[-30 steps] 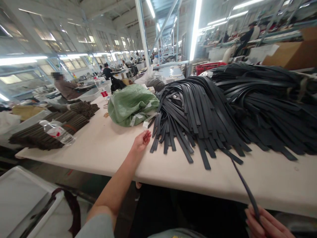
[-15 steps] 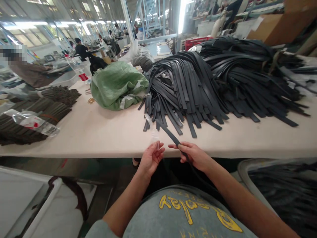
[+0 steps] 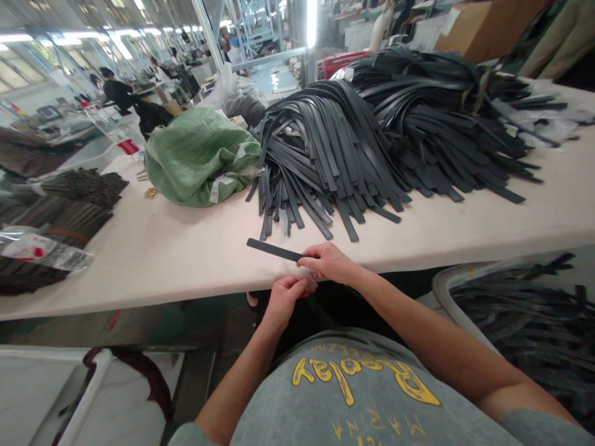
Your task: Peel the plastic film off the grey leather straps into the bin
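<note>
One flat black strap [image 3: 274, 249] pinched in our right hand [image 3: 329, 262]; left hand [image 3: 287, 298] clamps whitish film [image 3: 303, 271]. Yellow-lettered grey shirt [image 3: 353, 402]: "MARINA".

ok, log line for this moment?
right hand: holds dark strip | left hand: pinches translucent film | strip pile: on table

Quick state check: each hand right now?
Left hand: closed, apparently pinching clear film.
Right hand: closed, holding a black strip.

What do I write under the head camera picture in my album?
Right hand holding a dark strip, left hand close by, heaped strips beyond.
</note>
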Tool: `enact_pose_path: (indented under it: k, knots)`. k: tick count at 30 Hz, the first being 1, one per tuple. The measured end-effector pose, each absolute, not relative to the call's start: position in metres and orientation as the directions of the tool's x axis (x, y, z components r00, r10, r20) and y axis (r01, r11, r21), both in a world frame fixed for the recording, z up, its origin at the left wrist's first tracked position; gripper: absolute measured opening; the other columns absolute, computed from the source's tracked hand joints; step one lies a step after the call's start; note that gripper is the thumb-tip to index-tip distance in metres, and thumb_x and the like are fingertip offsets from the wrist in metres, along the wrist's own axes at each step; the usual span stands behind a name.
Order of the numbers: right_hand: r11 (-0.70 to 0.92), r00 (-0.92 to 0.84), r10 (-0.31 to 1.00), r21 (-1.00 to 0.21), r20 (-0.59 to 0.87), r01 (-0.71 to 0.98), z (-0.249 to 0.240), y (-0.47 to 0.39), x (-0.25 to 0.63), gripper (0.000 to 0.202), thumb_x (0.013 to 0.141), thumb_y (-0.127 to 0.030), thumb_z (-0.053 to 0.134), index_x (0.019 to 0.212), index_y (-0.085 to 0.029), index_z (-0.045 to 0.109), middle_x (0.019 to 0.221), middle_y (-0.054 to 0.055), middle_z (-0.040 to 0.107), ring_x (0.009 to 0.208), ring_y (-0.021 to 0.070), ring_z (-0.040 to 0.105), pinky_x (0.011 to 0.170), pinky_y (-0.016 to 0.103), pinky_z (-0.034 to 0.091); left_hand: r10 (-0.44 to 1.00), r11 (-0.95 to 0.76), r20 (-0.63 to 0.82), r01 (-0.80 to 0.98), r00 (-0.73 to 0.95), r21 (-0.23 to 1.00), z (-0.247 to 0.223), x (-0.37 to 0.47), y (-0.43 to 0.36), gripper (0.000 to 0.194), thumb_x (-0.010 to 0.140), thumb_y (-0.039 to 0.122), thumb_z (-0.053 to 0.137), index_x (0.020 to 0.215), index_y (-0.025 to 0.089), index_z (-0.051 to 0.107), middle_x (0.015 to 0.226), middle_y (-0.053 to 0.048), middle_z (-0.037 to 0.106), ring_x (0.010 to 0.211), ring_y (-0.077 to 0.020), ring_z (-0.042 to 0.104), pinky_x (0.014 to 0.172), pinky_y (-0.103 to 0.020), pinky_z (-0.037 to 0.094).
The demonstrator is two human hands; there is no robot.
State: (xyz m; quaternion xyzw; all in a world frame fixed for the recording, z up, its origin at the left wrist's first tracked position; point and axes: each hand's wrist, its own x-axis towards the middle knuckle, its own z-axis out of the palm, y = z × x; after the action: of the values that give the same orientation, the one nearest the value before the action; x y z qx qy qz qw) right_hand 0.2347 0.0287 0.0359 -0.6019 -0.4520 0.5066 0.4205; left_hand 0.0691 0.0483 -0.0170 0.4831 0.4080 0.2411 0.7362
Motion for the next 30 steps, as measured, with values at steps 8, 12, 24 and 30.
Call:
enact_pose_path:
  k: [8, 12, 24, 30]
  knots:
    - [-0.146, 0.203, 0.974, -0.97, -0.105, 0.196, 0.034, 0.031, 0.266, 0.031, 0.079, -0.042, 0.061, 0.084, -0.014, 0.072, 0.051, -0.004, 0.054, 0.044, 0.0107, 0.051, 0.048, 0.023, 0.041, 0.76, 0.353, -0.331, 0.071, 0.56, 0.933, 0.005, 0.055, 0.086, 0.032, 0.072, 0.044, 0.077, 0.083, 0.014, 0.075, 0.073, -0.006, 0.074, 0.063, -0.0149, 0.068, 0.062, -0.024, 0.052]
    - [-0.139, 0.458, 0.889, -0.957, -0.007, 0.256, 0.025, 0.03, 0.301, 0.041, 0.081, -0.051, 0.058, 0.094, -0.015, 0.074, 0.054, -0.002, 0.057, 0.048, 0.0141, 0.057, 0.053, 0.026, 0.046, 0.881, 0.277, -0.254, 0.0, 0.4, 0.961, 0.031, 0.036, 0.168, 0.038, 0.065, 0.037, 0.082, 0.094, 0.014, 0.073, 0.07, -0.004, 0.073, 0.057, -0.0125, 0.066, 0.057, -0.021, 0.051]
    - [-0.196, 0.501, 0.866, -0.914, 0.009, 0.356, 0.003, 0.019, 0.317, 0.039, 0.081, -0.053, 0.056, 0.089, -0.021, 0.076, 0.063, 0.002, 0.068, 0.052, 0.0176, 0.064, 0.047, 0.024, 0.051, 0.971, -0.092, 0.02, 0.294, 0.237, 0.951, 0.081, 0.099, 0.399, 0.021, 0.079, 0.013, 0.058, 0.093, 0.016, 0.074, 0.083, -0.004, 0.075, 0.07, -0.0126, 0.068, 0.066, -0.021, 0.05]
    - [-0.147, 0.471, 0.875, -0.864, 0.114, 0.481, -0.011, 0.018, 0.327, 0.031, 0.08, -0.049, 0.06, 0.088, -0.026, 0.078, 0.08, 0.001, 0.077, 0.065, 0.0187, 0.072, 0.056, 0.019, 0.057, 0.974, 0.003, -0.135, 0.588, 0.181, 0.809, 0.056, 0.127, 0.468, 0.014, 0.088, 0.025, 0.067, 0.091, 0.012, 0.068, 0.086, -0.005, 0.07, 0.073, -0.0154, 0.066, 0.068, -0.031, 0.056]
